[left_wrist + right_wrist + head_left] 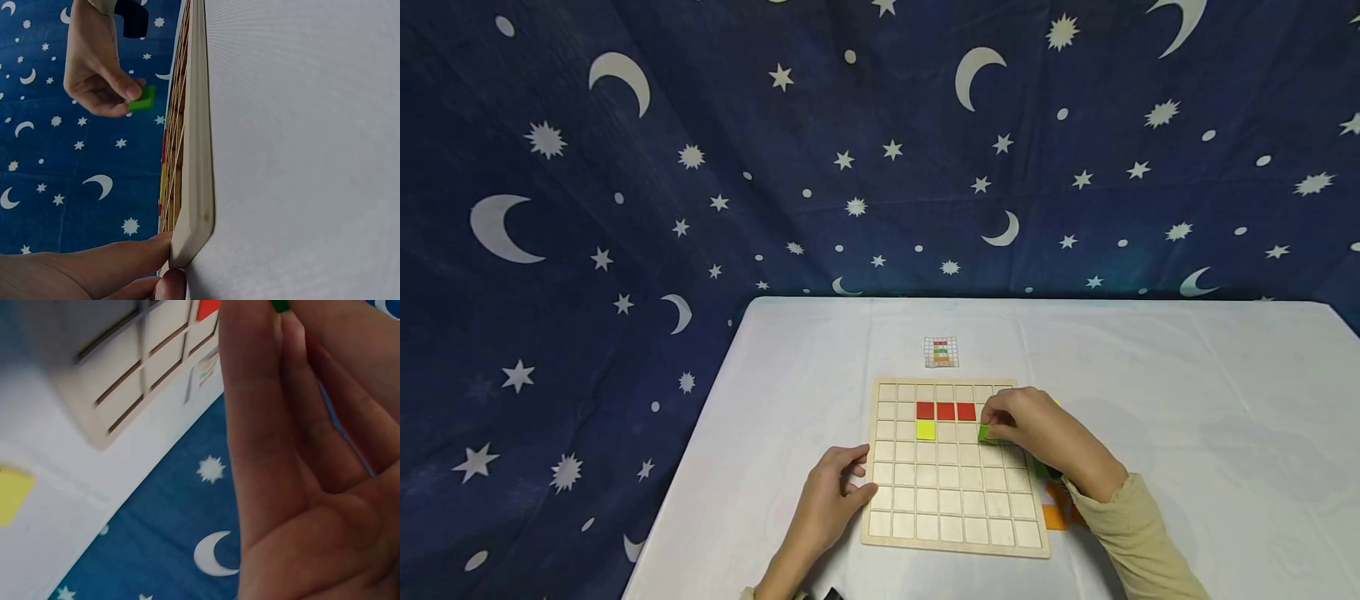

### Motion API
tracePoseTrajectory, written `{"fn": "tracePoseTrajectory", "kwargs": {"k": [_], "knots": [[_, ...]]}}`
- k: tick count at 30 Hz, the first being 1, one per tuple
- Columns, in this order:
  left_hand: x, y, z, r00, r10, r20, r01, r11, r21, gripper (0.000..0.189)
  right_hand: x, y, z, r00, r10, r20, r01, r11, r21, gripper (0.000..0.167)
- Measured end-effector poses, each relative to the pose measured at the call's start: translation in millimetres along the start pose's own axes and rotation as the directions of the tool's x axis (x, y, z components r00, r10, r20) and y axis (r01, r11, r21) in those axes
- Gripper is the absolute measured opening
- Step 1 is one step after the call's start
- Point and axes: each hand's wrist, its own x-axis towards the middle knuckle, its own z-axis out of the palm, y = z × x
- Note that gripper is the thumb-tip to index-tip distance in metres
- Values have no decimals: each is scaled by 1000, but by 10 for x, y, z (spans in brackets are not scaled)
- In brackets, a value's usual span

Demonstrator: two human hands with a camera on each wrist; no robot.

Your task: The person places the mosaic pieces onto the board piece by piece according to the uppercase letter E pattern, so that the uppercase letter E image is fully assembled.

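My right hand (1037, 425) pinches a small green square tile (987, 433) between thumb and fingertips, above the right side of a wooden grid board (936, 479). In the left wrist view the green tile (143, 98) shows a gap from the board. My left hand (831, 496) rests its thumb and a fingertip against the board's left edge. Three red tiles (945, 411) lie side by side in one row of the grid. Just below the leftmost of them sits a yellow tile (926, 430).
Behind the board lies a small printed card (941, 352) with a coloured grid pattern. Orange tiles (1054, 517) lie right of the board, partly under the right forearm. A yellow piece (14, 494) is on the white table (1225, 417). A dark blue star-patterned cloth (880, 167) hangs behind.
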Motion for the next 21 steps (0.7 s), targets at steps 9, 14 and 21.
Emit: {"fn": "tracePoseTrajectory", "kwargs": {"k": [9,14,21], "knots": [[4,0,-6,1000,1,-2,-1,1000,1,48,164,-164,143,997,-67,24,67,998,17,17],[3,-8,-5,1000,3,-5,-3,1000,1,49,228,-258,221,995,-87,43,85,995,47,15],[1,-8,-2,1000,7,-4,-7,1000,-7,48,318,-360,369,992,-116,53,111,990,81,14]]}}
